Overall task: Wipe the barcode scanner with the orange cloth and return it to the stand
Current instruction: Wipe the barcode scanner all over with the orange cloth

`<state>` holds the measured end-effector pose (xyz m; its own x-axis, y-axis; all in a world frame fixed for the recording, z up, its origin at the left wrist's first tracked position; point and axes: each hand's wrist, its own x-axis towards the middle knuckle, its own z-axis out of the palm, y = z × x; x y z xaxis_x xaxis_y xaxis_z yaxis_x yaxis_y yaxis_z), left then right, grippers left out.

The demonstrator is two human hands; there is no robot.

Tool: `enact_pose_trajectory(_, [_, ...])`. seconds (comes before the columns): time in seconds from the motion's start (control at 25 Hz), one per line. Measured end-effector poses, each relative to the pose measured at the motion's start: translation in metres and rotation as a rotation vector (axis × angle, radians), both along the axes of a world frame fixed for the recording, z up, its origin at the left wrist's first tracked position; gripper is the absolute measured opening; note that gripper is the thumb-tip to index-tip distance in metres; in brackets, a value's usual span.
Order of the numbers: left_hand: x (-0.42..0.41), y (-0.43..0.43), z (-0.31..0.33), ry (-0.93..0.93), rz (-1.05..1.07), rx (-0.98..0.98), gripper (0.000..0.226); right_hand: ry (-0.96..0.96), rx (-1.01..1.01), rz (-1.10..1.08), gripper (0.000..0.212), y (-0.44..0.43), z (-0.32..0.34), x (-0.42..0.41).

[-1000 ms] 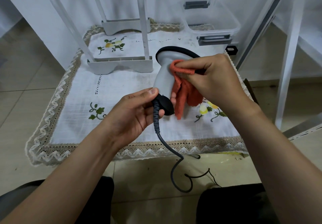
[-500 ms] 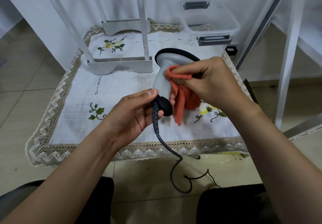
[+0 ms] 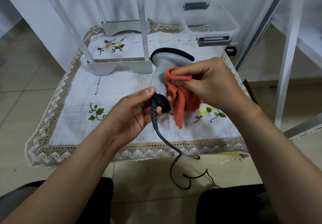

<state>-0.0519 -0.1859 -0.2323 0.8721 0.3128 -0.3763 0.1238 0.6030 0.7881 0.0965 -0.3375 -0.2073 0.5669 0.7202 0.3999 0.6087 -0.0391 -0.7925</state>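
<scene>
My single wide-angle camera rides on my head, facing forward and down, close over my left hand point(image 3: 129, 117) and right hand point(image 3: 215, 82), with the tablecloth point(image 3: 120, 88) stretching far and my knees point(image 3: 231, 206) nearest.

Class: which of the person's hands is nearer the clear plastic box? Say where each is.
Right. The right hand, pinching the orange cloth, is in front of the clear plastic box; the left hand, holding the barcode scanner by its base, is nearer the person.
</scene>
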Motion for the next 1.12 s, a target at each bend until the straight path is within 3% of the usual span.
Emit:
enact_pose_trajectory(0.2, [-0.0013, -0.0049, 0.0074, -0.056, -0.044, 0.046, 0.026, -0.003, -0.008, 0.002, 0.017, 0.0067, -0.0045, -0.0029])
enact_pose_trajectory(0.36, [-0.0012, -0.0071, 0.0064, -0.017, -0.007, 0.042, 0.019, 0.054, -0.093, 0.136, 0.017, 0.0047, -0.0046, -0.0025])
enact_pose_trajectory(0.48, [-0.0011, -0.0099, 0.0090, -0.019, -0.010, 0.025, 0.019, 0.008, -0.045, 0.046, 0.018, 0.0052, -0.0055, -0.0006])
enact_pose_trajectory(0.6, [-0.0013, -0.0090, 0.0085, -0.021, -0.002, 0.031, 0.019, 0.069, -0.096, 0.156, 0.018, 0.0028, -0.0024, -0.0007])
enact_pose_trajectory(1.12, [-0.0008, -0.0081, 0.0059, -0.012, 0.024, 0.021, 0.017, 0.010, -0.080, 0.099, 0.016, 0.0042, -0.0070, -0.0019])
